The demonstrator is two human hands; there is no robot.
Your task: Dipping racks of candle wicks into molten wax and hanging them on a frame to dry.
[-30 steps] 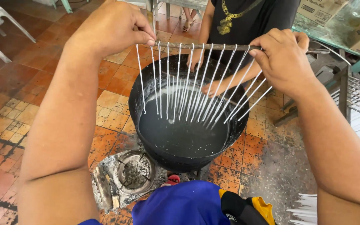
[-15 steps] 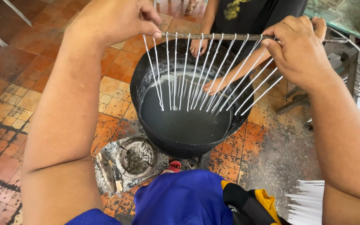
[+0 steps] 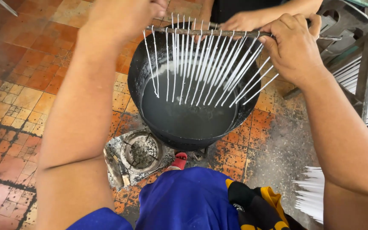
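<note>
Candle rod (image 3: pixel 218 33), gripped at both ends by left hand (image 3: pixel 124 17) and right hand (image 3: pixel 294 47), hangs thin white tapers (image 3: pixel 201 68) above the wax pot (image 3: pixel 143 81), coating evidently partial.

Both hands (image 3: pixel 294 47) gripping a rod (image 3: pixel 209 32) of white tapers (image 3: pixel 201 68) over a black pot (image 3: pixel 184 123)

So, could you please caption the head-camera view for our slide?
Left hand and right hand hold a rod of thin white candles above a black pot.

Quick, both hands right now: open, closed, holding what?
Left hand: closed on the left end of the rod strung with thin white candles.
Right hand: closed on the rod's right end, above the black pot.
</note>
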